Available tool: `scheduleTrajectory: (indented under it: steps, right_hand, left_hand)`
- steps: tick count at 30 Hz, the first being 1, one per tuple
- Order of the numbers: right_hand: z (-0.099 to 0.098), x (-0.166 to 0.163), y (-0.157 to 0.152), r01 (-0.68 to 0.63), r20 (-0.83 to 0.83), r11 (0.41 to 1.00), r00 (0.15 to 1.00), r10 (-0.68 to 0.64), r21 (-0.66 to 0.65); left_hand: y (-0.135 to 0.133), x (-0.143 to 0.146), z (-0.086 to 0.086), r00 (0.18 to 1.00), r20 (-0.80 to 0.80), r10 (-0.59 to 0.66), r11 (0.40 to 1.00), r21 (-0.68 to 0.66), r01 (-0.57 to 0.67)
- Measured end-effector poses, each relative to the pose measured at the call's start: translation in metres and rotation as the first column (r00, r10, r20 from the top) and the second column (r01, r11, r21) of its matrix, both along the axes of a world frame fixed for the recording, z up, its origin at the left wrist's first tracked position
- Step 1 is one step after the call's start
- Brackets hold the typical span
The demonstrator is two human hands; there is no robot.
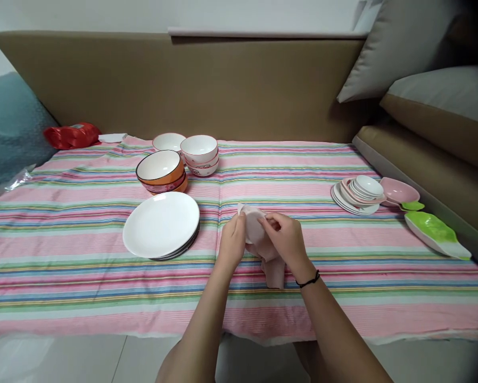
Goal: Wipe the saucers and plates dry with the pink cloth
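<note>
From my seat at the feed, I take the stack of white plates [161,224] on the striped cover [63,234] as my marker. Just to the right of that stack, both hands meet over the cover. The left hand [231,240] is curled around the left edge of a small dish [253,224] and holds it tilted, with its face towards the camera. The right hand [286,239] is closed on a pink cloth [273,268], pressing it against the right side of the dish. The loose end of the cloth hangs down below the hands onto the cover. A black band [308,280] sits on the right wrist.

Behind the plates, and close to them, is a stack of orange bowls [161,173]. A stack of white bowls [199,152] stands just right of those, further back. Far to the left of the plates and at the back lies a red bag [72,135]. Well to the right of the plates, past the hands, I see a pile of saucers [359,194] with a pink bowl [401,190] just beside it, and a green leaf dish [437,232] at the far right edge.
</note>
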State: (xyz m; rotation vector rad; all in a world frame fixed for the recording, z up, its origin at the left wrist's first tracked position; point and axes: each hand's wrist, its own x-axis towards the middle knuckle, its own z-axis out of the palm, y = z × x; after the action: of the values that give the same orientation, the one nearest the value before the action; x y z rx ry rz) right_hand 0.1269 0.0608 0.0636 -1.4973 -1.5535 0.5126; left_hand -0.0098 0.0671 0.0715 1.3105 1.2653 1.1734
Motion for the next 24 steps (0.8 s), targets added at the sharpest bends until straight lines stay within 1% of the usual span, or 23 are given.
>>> scheduleTrajectory:
  steps: [2,4,7,10,13,15,18,21,23,24]
  right_hand:
    - [-0.002,-0.001,0.000,-0.007,-0.011,0.995,1.000,0.006,-0.102]
    - [-0.005,-0.002,0.001,-0.016,-0.021,0.989,1.000,0.013,-0.149]
    - [-0.007,0.000,0.002,-0.025,0.009,0.990,1.000,0.026,-0.137]
    - [-0.007,0.004,0.004,-0.030,0.054,0.993,0.998,0.036,-0.114]
    - [-0.005,0.006,0.003,0.033,0.125,0.994,0.992,-0.020,-0.103]
    - [-0.004,0.003,0.002,0.035,0.125,0.991,0.992,-0.019,-0.126]
    - [-0.003,-0.004,0.000,-0.029,0.045,0.989,0.998,0.036,-0.147]
    - [-0.003,-0.012,-0.002,-0.124,-0.115,0.980,0.988,0.106,-0.159]
    - [-0.003,-0.014,-0.003,-0.134,-0.185,0.975,0.978,0.101,-0.178]
    - [-0.003,-0.014,-0.003,-0.116,-0.184,0.977,0.979,0.082,-0.181]
  left_hand:
    - [-0.001,0.003,-0.001,0.999,0.030,0.026,0.999,-0.028,-0.026]
    - [-0.002,0.006,-0.001,0.997,0.060,0.041,0.999,-0.036,-0.038]
    - [-0.004,0.009,0.001,0.997,0.072,-0.014,1.000,-0.019,0.016]
    - [-0.006,0.009,0.003,0.994,0.071,-0.085,0.995,-0.053,0.089]
    - [-0.008,0.009,0.004,0.995,0.042,-0.087,0.995,-0.049,0.089]
    - [-0.009,0.010,0.003,0.996,0.038,-0.087,0.995,-0.053,0.089]
    - [-0.011,0.011,0.000,0.997,0.054,-0.049,0.996,-0.073,0.053]
    - [-0.012,0.010,-0.002,0.997,0.072,0.005,0.999,-0.042,-0.002]
    - [-0.012,0.008,-0.002,0.998,0.057,0.016,1.000,-0.001,-0.016]
    - [-0.012,0.007,-0.002,0.999,0.037,0.017,1.000,0.016,-0.018]
